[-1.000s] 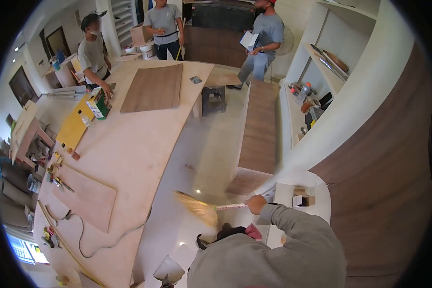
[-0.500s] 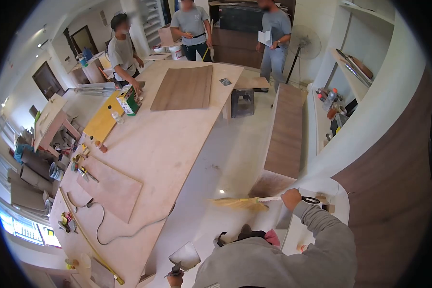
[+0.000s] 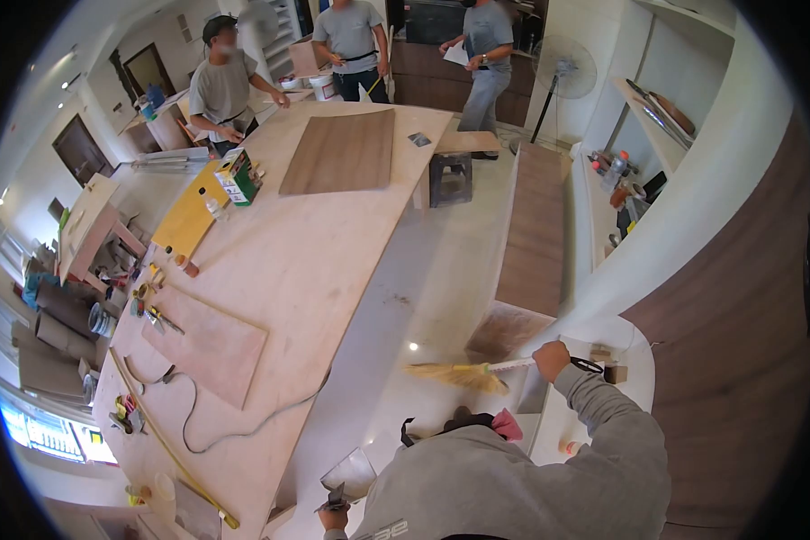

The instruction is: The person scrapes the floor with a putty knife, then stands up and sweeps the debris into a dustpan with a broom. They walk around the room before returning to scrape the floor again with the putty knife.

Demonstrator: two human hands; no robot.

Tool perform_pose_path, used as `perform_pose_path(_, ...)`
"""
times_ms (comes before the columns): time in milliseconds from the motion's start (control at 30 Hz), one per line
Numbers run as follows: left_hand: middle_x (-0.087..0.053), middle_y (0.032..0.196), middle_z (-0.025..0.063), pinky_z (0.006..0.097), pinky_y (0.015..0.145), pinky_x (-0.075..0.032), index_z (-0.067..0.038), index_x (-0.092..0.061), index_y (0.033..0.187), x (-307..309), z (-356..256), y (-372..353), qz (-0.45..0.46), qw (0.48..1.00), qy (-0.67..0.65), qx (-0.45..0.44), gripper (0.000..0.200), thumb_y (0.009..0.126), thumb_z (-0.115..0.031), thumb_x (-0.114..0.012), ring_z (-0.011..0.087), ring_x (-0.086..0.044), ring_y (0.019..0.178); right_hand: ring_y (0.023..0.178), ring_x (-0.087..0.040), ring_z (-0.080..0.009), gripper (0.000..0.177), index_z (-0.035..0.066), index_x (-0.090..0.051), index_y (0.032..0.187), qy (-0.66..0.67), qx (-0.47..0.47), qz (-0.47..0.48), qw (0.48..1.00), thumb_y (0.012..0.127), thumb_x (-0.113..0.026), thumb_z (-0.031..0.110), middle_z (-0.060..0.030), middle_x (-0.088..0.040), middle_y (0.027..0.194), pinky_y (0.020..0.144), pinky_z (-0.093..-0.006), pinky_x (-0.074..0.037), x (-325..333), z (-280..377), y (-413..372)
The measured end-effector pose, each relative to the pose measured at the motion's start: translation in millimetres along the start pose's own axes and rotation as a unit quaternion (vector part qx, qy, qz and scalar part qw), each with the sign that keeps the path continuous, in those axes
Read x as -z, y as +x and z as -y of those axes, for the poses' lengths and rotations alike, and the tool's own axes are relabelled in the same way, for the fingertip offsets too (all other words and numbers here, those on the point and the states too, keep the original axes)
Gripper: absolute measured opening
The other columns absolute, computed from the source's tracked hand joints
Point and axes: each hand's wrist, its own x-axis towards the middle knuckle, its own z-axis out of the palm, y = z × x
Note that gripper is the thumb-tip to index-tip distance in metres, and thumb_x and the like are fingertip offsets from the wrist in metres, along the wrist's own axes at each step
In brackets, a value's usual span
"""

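My right hand (image 3: 551, 360) is wrapped round the handle of a soft broom (image 3: 463, 376), whose straw-coloured bristles point left above the pale floor. A dark loop hangs from the handle's end beside my wrist. Low in the view, my left hand (image 3: 335, 517) grips the dark handle of a metal dustpan (image 3: 351, 474). The dustpan is close to the long worktable's near end and apart from the broom. Small dark debris (image 3: 400, 299) lies on the floor farther ahead.
The big worktable (image 3: 315, 270) runs along my left, bearing a wood sheet (image 3: 340, 153), a cord and tools. To the right stand a long brown panelled box (image 3: 533, 234) and curved shelving (image 3: 594, 216). Three people stand at the far end near a fan (image 3: 564, 67).
The broom and my right hand have shifted slightly right and up. The person at far right has turned and moved left; the one at left has straightened and drawn back from the green box.
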Motion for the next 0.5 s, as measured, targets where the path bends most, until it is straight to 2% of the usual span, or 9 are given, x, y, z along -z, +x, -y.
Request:
perform_pose_path(167,-0.07,0.072,0.008,0.0347,0.064,-0.053,-0.005,-0.069,0.072,7,6,-10,-0.003,0.993,0.12,-0.004,0.021,0.059,-0.012,-0.084,0.0212,-0.068,0.067,0.072,-0.066,-0.0298,0.016,0.013,-0.07,0.072,0.029,0.029,-0.055,0.998,0.077,-0.056,0.019,-0.0115,-0.066,0.071,0.064,-0.045,-0.05,-1,12,5)
perform_pose_path(267,-0.07,0.073,0.0079,0.0355,0.064,-0.053,-0.006,-0.07,0.072,8,15,-12,0.006,0.985,0.172,-0.011,0.02,0.06,-0.013,-0.084,0.0216,-0.068,0.068,0.071,-0.065,-0.0293,0.015,0.013,-0.068,0.07,0.037,0.044,-0.053,0.997,0.077,-0.056,0.02,-0.0116,-0.065,0.07,0.063,-0.0452,-0.049,6,24,10)
perform_pose_path(367,-0.07,0.073,0.0076,0.0353,0.064,-0.053,-0.007,-0.07,0.073,9,18,-16,0.004,0.986,0.164,-0.001,0.019,0.06,-0.013,-0.083,0.0214,-0.068,0.069,0.072,-0.065,-0.0289,0.016,0.013,-0.067,0.069,0.057,0.067,-0.102,0.991,0.077,-0.056,0.021,-0.0111,-0.064,0.068,0.062,-0.0448,-0.048,24,41,18)
perform_pose_path(500,-0.07,0.074,0.0073,0.0352,0.065,-0.053,-0.007,-0.07,0.074,8,24,-20,-0.001,0.991,0.133,0.004,0.02,0.06,-0.013,-0.083,0.0212,-0.068,0.069,0.069,-0.065,-0.029,0.016,0.013,-0.068,0.07,0.048,0.11,-0.117,0.986,0.077,-0.057,0.022,-0.0106,-0.064,0.067,0.061,-0.0455,-0.048,40,62,41)
